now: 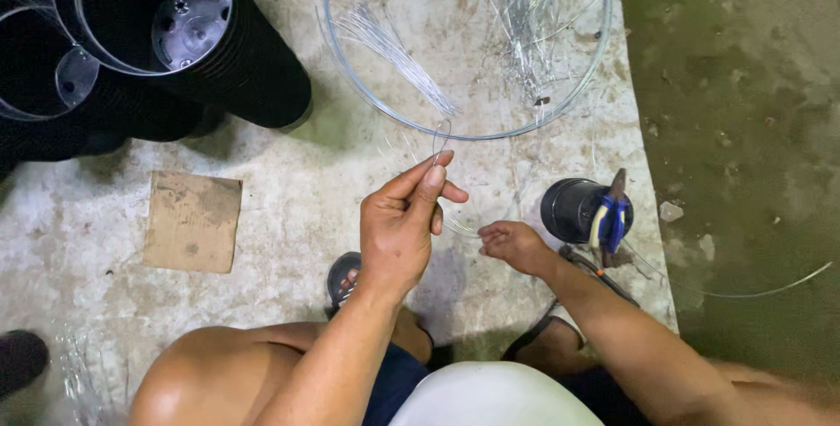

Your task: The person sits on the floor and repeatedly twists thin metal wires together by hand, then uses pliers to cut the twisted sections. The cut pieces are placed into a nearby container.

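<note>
Nearest the camera are the person's bare knees and a sandalled foot [343, 279] on the concrete floor [289, 207]. Just beyond them the left hand [401, 220] is raised, thumb and forefinger pressed together on a thin wire [440, 139] that loops up past the fingertips. The right hand [514, 244] sits lower and to the right, fingers curled closed, apparently pinching the same wire's other end, though the strand between the hands is too fine to trace fully. The wire's long axis thus runs from the right hand, near and low, up and leftward to the left hand, then on toward the far side, where its loop tip nearly meets the rim of a large wire ring [472, 136] lying flat. The left hand is much the nearer to that ring. Right of the right hand stands a small black pot [570, 209] with blue-handled pliers [612, 216]. Far left are stacked black pots [157, 32]; a cardboard piece [192, 220] lies left
</note>
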